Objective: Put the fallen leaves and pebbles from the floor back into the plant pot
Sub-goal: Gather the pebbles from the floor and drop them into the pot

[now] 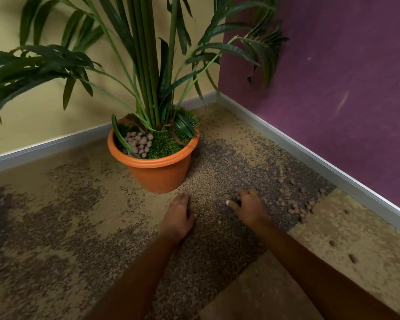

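An orange plant pot [158, 172] stands in the room's corner with a tall green palm, grass, loose leaves and a heap of brown pebbles [140, 142] inside it. More brown pebbles [296, 207] lie scattered on the carpet to the right of the pot. My left hand [179, 215] rests on the floor just in front of the pot, fingers together and curled down. My right hand [248, 205] is on the carpet further right, fingers bent down onto the floor, thumb sticking out left. Whether it holds pebbles is hidden. One small pebble [219, 221] lies between my hands.
A yellow wall [44, 112] runs behind the pot and a purple wall [333, 77] on the right, both with grey skirting. Palm fronds [32, 65] hang out wide over the floor on the left. Two stray pebbles [352, 258] lie on the lighter carpet tile at right.
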The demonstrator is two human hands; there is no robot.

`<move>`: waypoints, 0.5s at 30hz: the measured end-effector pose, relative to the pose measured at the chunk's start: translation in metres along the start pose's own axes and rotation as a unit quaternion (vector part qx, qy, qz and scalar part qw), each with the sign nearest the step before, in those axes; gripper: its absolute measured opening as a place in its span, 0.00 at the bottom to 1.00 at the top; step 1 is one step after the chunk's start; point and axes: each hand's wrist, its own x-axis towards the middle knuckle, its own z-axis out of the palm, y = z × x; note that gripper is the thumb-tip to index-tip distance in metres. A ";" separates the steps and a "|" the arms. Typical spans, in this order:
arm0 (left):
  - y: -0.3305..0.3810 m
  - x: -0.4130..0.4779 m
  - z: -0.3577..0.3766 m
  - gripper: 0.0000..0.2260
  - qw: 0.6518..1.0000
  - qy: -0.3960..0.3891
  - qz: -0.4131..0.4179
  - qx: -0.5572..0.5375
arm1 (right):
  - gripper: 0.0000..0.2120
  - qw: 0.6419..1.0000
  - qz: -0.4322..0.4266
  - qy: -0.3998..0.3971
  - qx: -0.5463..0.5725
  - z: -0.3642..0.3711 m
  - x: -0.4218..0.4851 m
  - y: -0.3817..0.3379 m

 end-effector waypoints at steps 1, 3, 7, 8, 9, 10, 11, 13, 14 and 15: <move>0.001 0.000 0.002 0.28 1.000 0.000 0.009 0.000 | 0.27 1.000 -0.004 -0.006 -0.018 0.000 0.002 0.000; 0.003 0.000 0.006 0.26 1.000 0.001 0.027 -0.005 | 0.25 0.999 -0.016 -0.006 -0.034 0.001 0.003 0.000; 0.011 0.001 0.013 0.23 0.999 0.019 0.047 -0.021 | 0.16 0.998 -0.051 0.013 -0.031 0.003 -0.003 0.004; 0.014 0.000 0.015 0.22 0.998 0.025 0.047 -0.021 | 0.15 0.998 -0.059 0.015 -0.030 0.005 -0.005 0.005; 0.016 0.000 0.017 0.21 0.998 0.032 0.047 -0.020 | 0.14 0.997 -0.063 0.017 -0.028 0.006 -0.008 0.006; 0.017 -0.001 0.019 0.20 0.998 0.040 0.049 -0.016 | 0.13 0.997 -0.064 0.017 -0.026 0.007 -0.011 0.007; 0.019 -0.002 0.022 0.19 0.997 0.047 0.052 -0.011 | 0.13 0.998 -0.063 0.015 -0.023 0.009 -0.014 0.008; 0.023 -0.006 0.027 0.18 0.996 0.052 0.067 0.001 | 0.16 0.998 -0.062 0.008 -0.013 0.011 -0.019 0.010; 0.026 -0.008 0.030 0.18 0.995 0.050 0.080 0.009 | 0.20 0.998 -0.061 0.002 -0.008 0.011 -0.020 0.010; 0.028 -0.010 0.033 0.18 0.994 0.047 0.097 0.019 | 0.25 0.998 -0.058 -0.006 -0.002 0.010 -0.020 0.009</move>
